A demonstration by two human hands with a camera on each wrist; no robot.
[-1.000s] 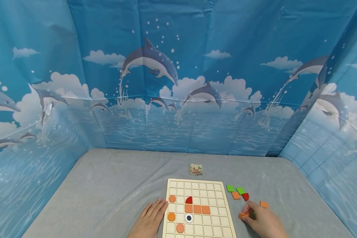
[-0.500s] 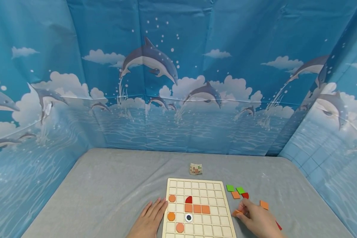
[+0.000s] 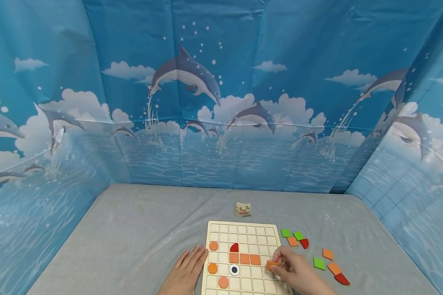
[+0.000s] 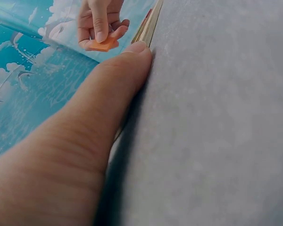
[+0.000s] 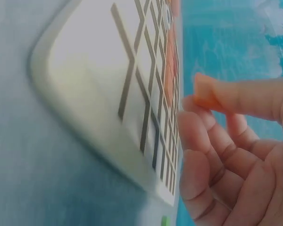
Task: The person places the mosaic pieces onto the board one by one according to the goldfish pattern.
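Observation:
An orange square tile [image 3: 270,265] is pinched between the thumb and fingers of my right hand [image 3: 297,268], over the right part of a pale wooden grid board [image 3: 247,283]. The right wrist view shows this tile [image 5: 205,95] at the fingertips, beside the board's grooves. My left hand [image 3: 186,271] rests flat at the board's left edge, fingers straight and side by side. On the board sit three orange squares [image 3: 245,259] in a row, a red quarter-circle [image 3: 234,247] above their left end, a black-and-white eye disc [image 3: 234,269] below it, and three orange discs [image 3: 212,268].
Right of the board lie several loose tiles: green squares [image 3: 319,263], orange squares [image 3: 327,254] and red quarter-circles [image 3: 341,279]. A small patterned card [image 3: 243,209] lies behind the board. A grey cloth [image 3: 151,229] covers the table, and a dolphin-print curtain [image 3: 206,164] surrounds it.
My right hand has carried the orange tile leftward from the loose pieces to above the board, uncovering the tiles on the right. My left hand has stayed in place.

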